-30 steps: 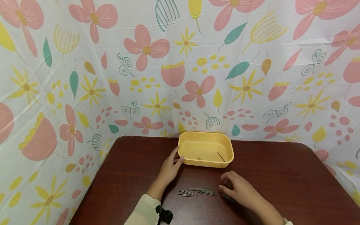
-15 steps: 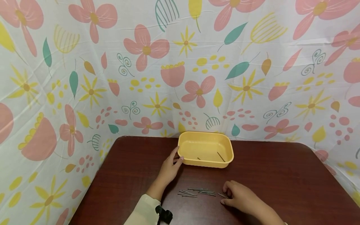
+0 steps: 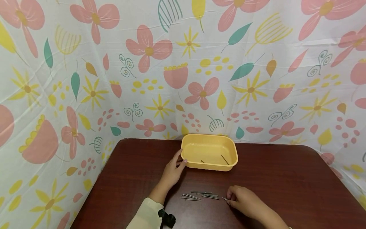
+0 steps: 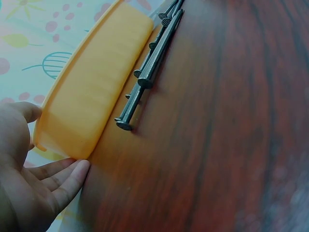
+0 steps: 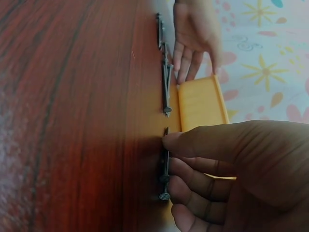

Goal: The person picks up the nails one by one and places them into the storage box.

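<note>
A yellow plastic tray stands near the table's far edge, with a nail and part of another visible inside. At its left front corner my left hand holds the tray, thumb at the rim and fingers along the end wall. My right hand is low over the table to the right, pinching nails between thumb and fingers; their heads show in the right wrist view, and their pointed ends stick out toward the left. Several loose nails lie in small groups in front of the tray.
The dark red-brown wooden table has rounded far corners. Behind it and on the left hangs a white cloth with flowers and leaves. A black wrist mount sits at the left sleeve.
My right hand has moved slightly down toward the table, and its thumb and fingers have closed on the nails at the right. The left hand and tray have stayed in place.
</note>
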The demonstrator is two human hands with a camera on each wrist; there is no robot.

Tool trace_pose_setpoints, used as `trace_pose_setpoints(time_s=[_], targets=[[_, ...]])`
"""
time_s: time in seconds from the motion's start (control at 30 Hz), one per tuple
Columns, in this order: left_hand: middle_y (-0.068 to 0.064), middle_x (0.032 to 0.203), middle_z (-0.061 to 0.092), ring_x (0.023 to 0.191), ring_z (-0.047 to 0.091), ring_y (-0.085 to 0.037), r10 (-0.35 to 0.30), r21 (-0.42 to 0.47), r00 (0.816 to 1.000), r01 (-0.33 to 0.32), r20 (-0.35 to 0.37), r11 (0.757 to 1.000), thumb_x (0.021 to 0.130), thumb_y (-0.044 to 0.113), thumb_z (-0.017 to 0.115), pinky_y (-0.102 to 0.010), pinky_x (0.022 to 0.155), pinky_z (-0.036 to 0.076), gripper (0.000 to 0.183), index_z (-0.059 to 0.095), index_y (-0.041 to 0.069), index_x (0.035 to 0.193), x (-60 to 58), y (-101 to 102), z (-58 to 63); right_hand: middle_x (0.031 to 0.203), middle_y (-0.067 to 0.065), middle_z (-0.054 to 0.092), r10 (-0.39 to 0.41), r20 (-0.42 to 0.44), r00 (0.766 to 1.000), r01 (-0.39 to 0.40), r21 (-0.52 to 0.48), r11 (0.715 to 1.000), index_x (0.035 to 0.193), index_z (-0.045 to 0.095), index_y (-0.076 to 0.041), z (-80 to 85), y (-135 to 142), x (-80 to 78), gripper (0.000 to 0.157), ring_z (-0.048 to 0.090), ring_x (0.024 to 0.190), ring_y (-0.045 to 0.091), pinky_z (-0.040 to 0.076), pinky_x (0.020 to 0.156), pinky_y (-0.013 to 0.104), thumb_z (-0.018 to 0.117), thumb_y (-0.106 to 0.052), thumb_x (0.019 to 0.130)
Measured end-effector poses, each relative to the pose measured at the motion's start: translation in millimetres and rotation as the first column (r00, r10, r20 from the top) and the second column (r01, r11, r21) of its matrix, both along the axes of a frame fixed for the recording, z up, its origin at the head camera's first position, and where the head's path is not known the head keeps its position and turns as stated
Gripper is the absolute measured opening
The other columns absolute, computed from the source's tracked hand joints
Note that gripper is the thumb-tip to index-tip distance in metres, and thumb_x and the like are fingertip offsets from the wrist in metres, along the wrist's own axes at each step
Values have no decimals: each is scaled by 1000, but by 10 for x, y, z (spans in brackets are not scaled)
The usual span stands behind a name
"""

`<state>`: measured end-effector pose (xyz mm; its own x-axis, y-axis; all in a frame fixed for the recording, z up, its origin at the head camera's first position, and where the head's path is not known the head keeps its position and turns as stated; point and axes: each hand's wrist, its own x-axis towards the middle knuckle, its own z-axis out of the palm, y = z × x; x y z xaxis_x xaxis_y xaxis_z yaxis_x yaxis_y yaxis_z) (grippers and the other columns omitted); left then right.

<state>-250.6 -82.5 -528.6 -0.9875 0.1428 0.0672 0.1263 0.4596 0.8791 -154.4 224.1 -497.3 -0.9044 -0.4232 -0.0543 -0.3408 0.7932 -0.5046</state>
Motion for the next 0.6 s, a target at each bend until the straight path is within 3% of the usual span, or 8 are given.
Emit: trace_pose_setpoints(time_s=[0.37, 0.6], targets=[[-8, 160, 40, 130, 59, -31, -6, 3, 1000, 6, 0, 1000, 104, 52, 50, -54, 102, 50, 63, 28, 36, 160, 5, -9, -1, 78, -11, 52, -15, -50, 999, 15, 6, 1000, 77, 59, -23, -4, -16, -26, 23, 45, 68, -5, 41, 61, 21, 79, -15, 84], [-10, 160, 40, 130, 59, -31, -4, 0, 1000, 4, -1, 1000, 104, 48, 50, -54, 102, 50, 61, 28, 36, 160, 2, -1, -6, 77, -11, 51, -6, -31, 1000, 6, -1, 1000, 77, 59, -23, -11, 3, -52, 21, 44, 67, -4, 39, 61, 22, 77, -16, 86]])
